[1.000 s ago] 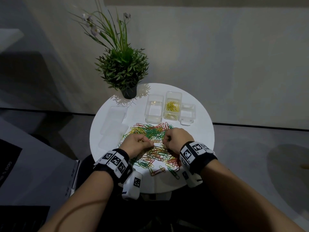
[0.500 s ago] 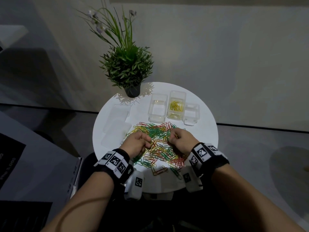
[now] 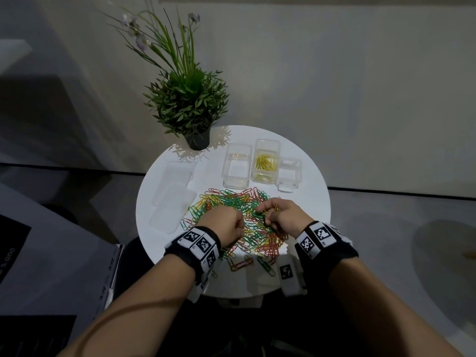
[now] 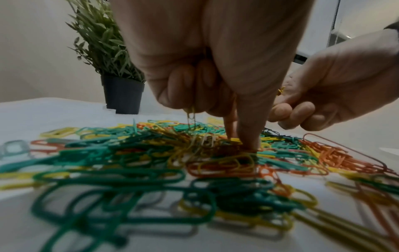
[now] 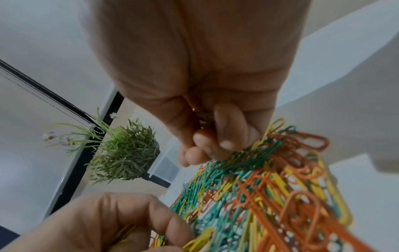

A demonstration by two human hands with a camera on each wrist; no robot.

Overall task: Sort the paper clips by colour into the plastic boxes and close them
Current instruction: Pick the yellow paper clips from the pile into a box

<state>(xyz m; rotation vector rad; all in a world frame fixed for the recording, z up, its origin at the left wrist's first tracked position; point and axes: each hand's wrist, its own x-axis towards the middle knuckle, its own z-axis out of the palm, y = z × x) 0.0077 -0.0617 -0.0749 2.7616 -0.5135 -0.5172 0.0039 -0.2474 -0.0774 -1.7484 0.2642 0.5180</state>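
Note:
A heap of green, yellow and orange-red paper clips lies in the middle of the round white table. My left hand is curled over the heap. Yellow clips hang from its folded fingers, and its thumb and forefinger press into the pile. My right hand pinches yellow clips just above the heap and holds more in its palm. Three open clear boxes stand behind. The left box looks empty, the middle box holds yellow clips, and the small right box looks empty.
Clear lids lie on the table's left side. A potted plant stands at the back left, close to the left box. A few stray clips lie near the front edge. The floor drops away all round the table.
My right hand has drawn slightly to the right and turned, with yellow clips now showing at its fingertips. My left hand stays on the pile. The head view has shifted a little.

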